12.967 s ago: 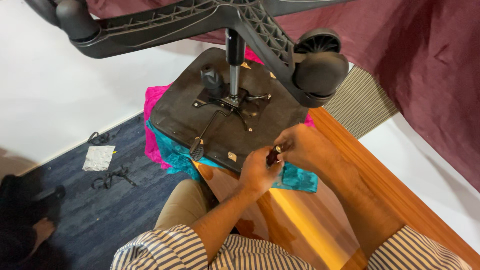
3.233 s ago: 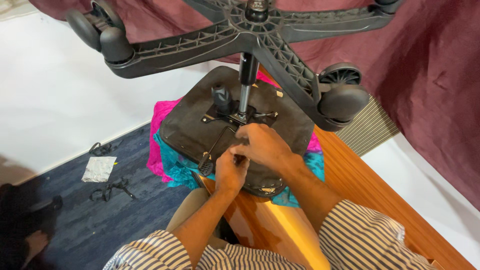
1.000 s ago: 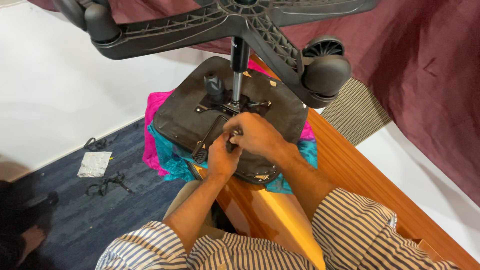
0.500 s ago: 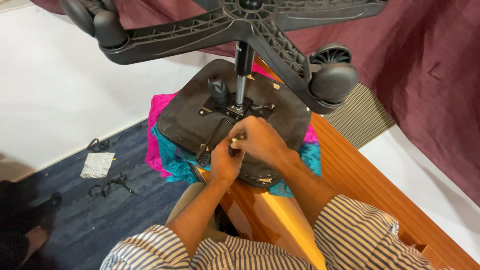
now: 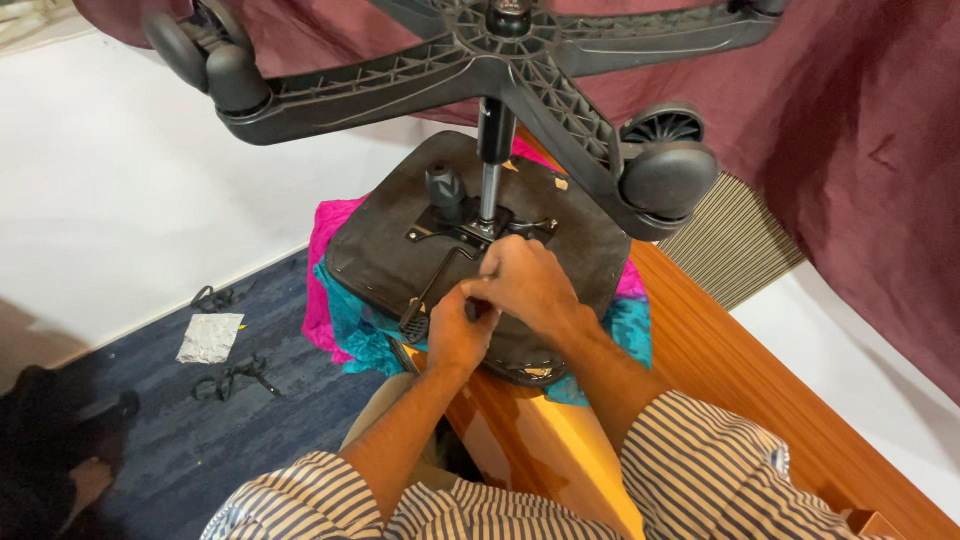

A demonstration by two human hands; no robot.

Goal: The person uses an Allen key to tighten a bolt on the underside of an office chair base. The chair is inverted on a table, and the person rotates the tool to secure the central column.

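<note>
On the wooden table [image 5: 760, 400], an office chair lay upside down w/ its seat underside [image 5: 570, 250] cushioned on pink-and-teal cloth [image 5: 345, 320], wheeled base [image 5: 500, 60] up, exposing the mechanism plate [image 5: 470, 222]. Your left hand [image 5: 458, 335] and right hand [image 5: 525, 290] closed together beside it, pinching a small dark part [image 5: 470, 308]; can't tell what kind.
</note>
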